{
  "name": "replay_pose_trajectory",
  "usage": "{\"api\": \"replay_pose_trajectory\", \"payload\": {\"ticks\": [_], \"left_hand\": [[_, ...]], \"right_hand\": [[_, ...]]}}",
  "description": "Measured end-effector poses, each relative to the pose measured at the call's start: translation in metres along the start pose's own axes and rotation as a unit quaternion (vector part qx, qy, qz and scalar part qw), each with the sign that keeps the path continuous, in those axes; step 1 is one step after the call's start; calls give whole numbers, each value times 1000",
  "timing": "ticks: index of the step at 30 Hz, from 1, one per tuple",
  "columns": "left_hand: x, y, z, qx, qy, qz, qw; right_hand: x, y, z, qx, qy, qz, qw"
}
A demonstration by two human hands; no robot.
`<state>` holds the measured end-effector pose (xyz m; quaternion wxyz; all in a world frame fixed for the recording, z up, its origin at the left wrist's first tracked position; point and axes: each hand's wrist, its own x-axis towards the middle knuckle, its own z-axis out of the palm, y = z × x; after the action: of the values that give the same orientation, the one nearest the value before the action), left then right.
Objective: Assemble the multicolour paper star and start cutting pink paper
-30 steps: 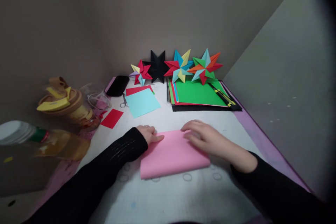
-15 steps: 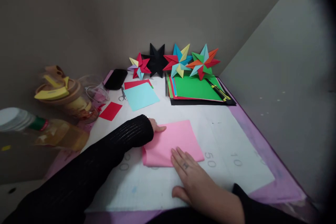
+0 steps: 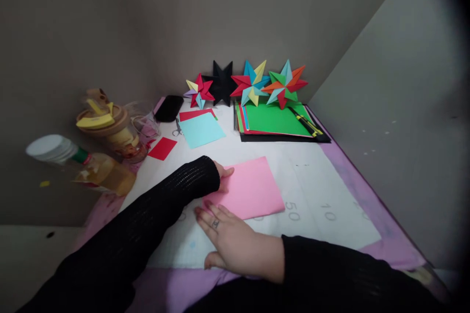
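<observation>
A pink sheet of paper [image 3: 257, 188] lies folded on the white sheet, its near edge toward me. My left hand [image 3: 224, 176] rests on its left side, thumb stretched out and the other fingers partly hidden by the black sleeve. Flat on the near left edge of the pink paper presses my right hand [image 3: 235, 237], fingers extended and thumb apart. Neither hand grips anything. The left corner of the paper is mostly covered by my hands.
Behind are a light blue square [image 3: 201, 130], a small red paper [image 3: 162, 148], scissors [image 3: 177, 129] and a black phone [image 3: 169, 108]. A box cutter [image 3: 306, 123] lies on green paper [image 3: 273, 122]. Folded stars [image 3: 250, 83] lean on the wall. A bottle [image 3: 105, 171] and cup [image 3: 117, 127] stand left.
My right hand has slid left along the pink paper's near edge. The bulge at its near left side looks pressed flatter. My left hand stays in about the same spot.
</observation>
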<state>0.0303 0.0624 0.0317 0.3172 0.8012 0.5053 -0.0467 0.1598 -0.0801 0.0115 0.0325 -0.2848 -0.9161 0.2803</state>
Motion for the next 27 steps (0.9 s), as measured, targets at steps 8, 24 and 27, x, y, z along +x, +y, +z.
{"api": "replay_pose_trajectory", "payload": {"ticks": [8,24,27], "left_hand": [[3,-11,5,124,-119,57,983],[-51,34,50,184,55,92,977],[-40,24,40,186,77,35,979]], "right_hand": [[-62,4,-13,6,-34,110,993],[-110,92,-109,-122,165,307,929],[-65,91,-123,-39,192,273,942]]}}
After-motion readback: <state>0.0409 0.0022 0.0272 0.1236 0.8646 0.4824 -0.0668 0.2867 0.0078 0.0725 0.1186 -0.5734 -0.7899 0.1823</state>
